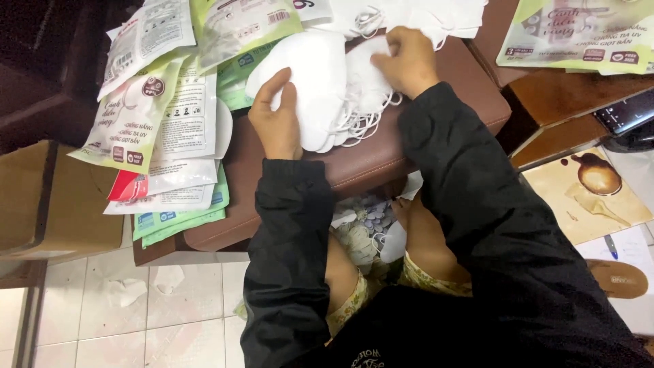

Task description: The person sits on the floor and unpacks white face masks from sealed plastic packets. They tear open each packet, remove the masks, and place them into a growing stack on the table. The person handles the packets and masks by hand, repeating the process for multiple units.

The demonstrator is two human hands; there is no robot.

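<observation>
A stack of white face masks (313, 75) with tangled ear loops lies on a brown padded stool (354, 163). My left hand (276, 119) rests flat on the lower left edge of the top mask, fingers apart. My right hand (407, 61) pinches the upper right part of the mask pile between fingers and thumb. Both arms wear black sleeves. More white masks (422, 17) lie at the stool's far edge.
Green-and-white printed mask packets (163, 116) are piled on the stool's left side, and another packet (579, 34) lies at top right. A cardboard box (61, 197) stands left. Floor tiles carry paper scraps (126, 292), a sandal (616, 278), a pen (611, 247) and papers.
</observation>
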